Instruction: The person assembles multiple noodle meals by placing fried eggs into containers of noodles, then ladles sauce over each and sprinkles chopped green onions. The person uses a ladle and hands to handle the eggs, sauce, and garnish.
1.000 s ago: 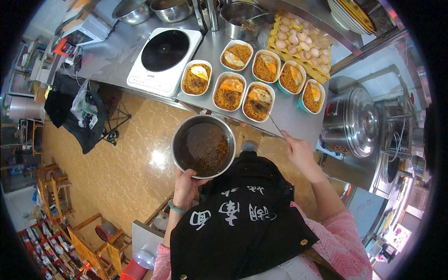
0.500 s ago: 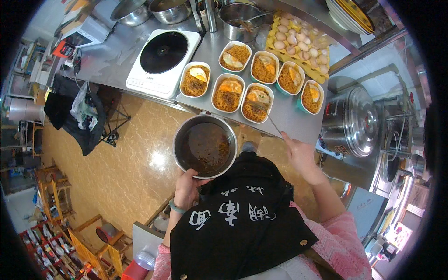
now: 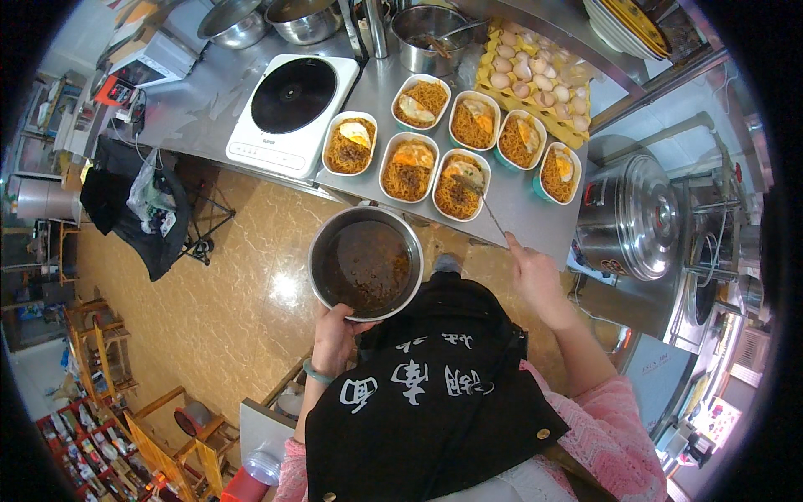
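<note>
Head view, looking down the front of a person in a black apron and pink sleeves. The landmark is a round metal pot [image 3: 365, 262] of dark sauce with minced bits, held level just off the near edge of a steel counter [image 3: 535, 222], likely so nothing drips on the floor. The left hand [image 3: 333, 335] grips the pot's near rim from below, fingers closed around it. Beyond the pot to the right, the right hand [image 3: 535, 272] is closed on a thin utensil [image 3: 483, 205] whose tip reaches into a white oval bowl [image 3: 461, 184], apparently adding sauce. Past the pot, on the counter, six such bowls hold brown noodles, each topped with a fried egg. Farther back right sits a yellow tray of eggs [image 3: 535, 79]; back left, a white induction hob [image 3: 288, 105]; right of the pot, a large lidded steel pot [image 3: 631, 217]
</note>
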